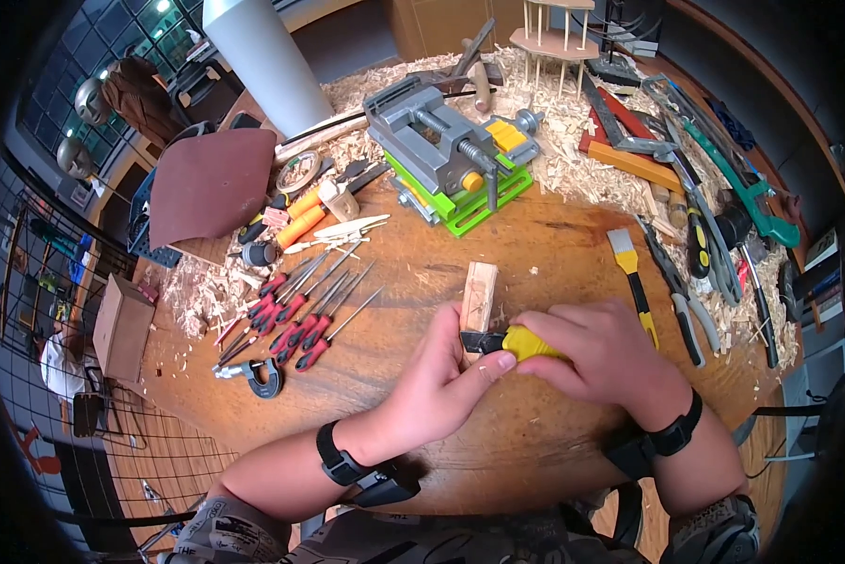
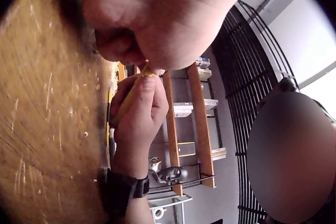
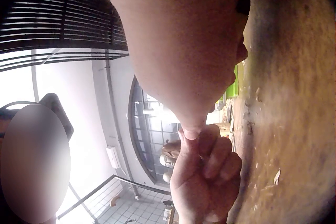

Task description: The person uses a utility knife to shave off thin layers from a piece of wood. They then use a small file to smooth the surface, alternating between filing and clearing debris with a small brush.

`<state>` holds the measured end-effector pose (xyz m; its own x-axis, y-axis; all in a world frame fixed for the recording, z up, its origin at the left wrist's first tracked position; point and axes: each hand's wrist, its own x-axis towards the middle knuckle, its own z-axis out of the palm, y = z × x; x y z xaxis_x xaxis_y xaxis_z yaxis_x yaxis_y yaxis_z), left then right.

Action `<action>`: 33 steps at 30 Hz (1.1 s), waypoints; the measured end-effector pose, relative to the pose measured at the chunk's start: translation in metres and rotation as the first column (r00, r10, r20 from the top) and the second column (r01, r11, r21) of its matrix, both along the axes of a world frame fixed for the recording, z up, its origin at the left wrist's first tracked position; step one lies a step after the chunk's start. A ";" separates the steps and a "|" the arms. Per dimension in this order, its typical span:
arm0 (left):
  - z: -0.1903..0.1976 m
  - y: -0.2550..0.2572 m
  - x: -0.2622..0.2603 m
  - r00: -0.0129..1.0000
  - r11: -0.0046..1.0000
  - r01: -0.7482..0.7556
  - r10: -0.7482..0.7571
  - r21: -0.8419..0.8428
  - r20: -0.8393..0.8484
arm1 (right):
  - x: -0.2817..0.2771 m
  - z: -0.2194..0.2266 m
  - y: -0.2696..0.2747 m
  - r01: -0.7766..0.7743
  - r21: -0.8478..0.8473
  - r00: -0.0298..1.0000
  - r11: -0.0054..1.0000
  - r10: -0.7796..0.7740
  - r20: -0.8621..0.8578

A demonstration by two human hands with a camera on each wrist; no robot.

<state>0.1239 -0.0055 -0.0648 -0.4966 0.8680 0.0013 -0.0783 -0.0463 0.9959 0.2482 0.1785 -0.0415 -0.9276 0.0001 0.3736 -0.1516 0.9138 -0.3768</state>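
Observation:
A pale wooden block (image 1: 479, 288) points away from the body over the tabletop, its near end gripped by the left hand (image 1: 434, 376). The right hand (image 1: 592, 352) holds a yellow-handled knife (image 1: 532, 344), whose dark end lies across the block close to the left fingers. The left thumb reaches over to the knife handle beside the right thumb. In the left wrist view, the right hand (image 2: 139, 113) shows beyond the left hand (image 2: 152, 19), with a bit of yellow between them. The right wrist view has the left hand (image 3: 206, 182) below the right hand (image 3: 178, 40); the block is hidden there.
Red-handled files (image 1: 310, 336) and a micrometer (image 1: 261, 378) lie at the left. A grey vise (image 1: 432, 141) on a green base stands at the back. A yellow-black scraper (image 1: 634, 273), pliers (image 1: 681, 301) and saws lie at the right, among wood shavings.

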 end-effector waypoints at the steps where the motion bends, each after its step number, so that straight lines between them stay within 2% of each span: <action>1: 0.000 0.000 0.000 1.000 1.000 0.003 -0.003 -0.005 0.009 | 0.000 0.001 0.000 -0.003 -0.002 1.000 1.000 0.003 -0.002; 5: 0.001 0.000 -0.002 0.999 1.000 0.015 -0.015 0.020 -0.034 | 0.000 0.000 0.000 0.000 0.019 1.000 1.000 0.000 -0.016; 12: 0.002 0.001 -0.003 1.000 1.000 0.010 -0.010 0.017 -0.010 | -0.002 0.000 -0.001 0.023 0.021 0.997 1.000 -0.022 -0.069; 15: 0.004 0.003 -0.001 1.000 1.000 0.007 -0.008 0.010 0.008 | -0.001 0.001 -0.001 0.039 0.048 0.997 0.998 -0.036 -0.063; 17: 0.008 0.004 -0.002 0.996 0.999 0.028 -0.030 0.022 0.086 | 0.000 0.000 -0.003 0.053 0.060 0.997 0.997 -0.049 -0.062; 19: 0.006 0.003 -0.004 0.999 1.000 0.017 -0.017 -0.016 0.046 | -0.003 0.002 -0.004 0.074 0.034 0.991 0.997 -0.069 -0.119; 23: 0.008 0.005 -0.004 1.000 0.997 -0.022 0.021 -0.079 -0.003 | -0.001 0.003 -0.007 0.104 0.035 0.989 0.994 -0.100 -0.108; 25: 0.000 0.002 -0.006 0.998 0.996 -0.042 0.038 -0.084 -0.051 | -0.002 -0.003 -0.006 0.221 -0.063 0.956 0.973 -0.229 -0.184; 26: -0.003 0.002 -0.008 0.993 0.994 -0.064 0.055 -0.086 -0.102 | -0.002 -0.004 -0.003 0.220 -0.061 0.956 0.974 -0.227 -0.187; 28: 0.001 0.002 -0.009 0.997 0.998 -0.045 0.042 -0.041 -0.066 | -0.002 -0.005 0.006 0.223 -0.112 0.947 0.968 -0.242 -0.213; 29: 0.002 0.003 -0.009 0.999 1.000 -0.024 0.024 0.001 -0.025 | -0.004 -0.004 0.007 0.222 -0.113 0.947 0.968 -0.242 -0.213; 31: 0.004 0.002 -0.009 1.000 1.000 -0.003 0.003 -0.016 0.006 | -0.004 -0.003 0.007 0.094 -0.103 0.976 0.990 -0.112 -0.188; 32: 0.005 0.001 -0.010 0.999 0.999 0.018 -0.017 -0.029 0.033 | -0.003 -0.002 0.006 0.093 -0.104 0.976 0.990 -0.112 -0.187; 33: 0.006 0.001 -0.009 0.999 0.999 0.016 -0.015 -0.029 0.033 | -0.001 -0.002 0.004 0.068 -0.074 0.992 0.995 -0.075 -0.101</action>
<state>0.1145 -0.0040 -0.0588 -0.4825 0.8750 -0.0401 -0.1114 -0.0159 0.9936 0.2468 0.1829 -0.0438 -0.8808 0.0946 0.4640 -0.1283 0.8955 -0.4262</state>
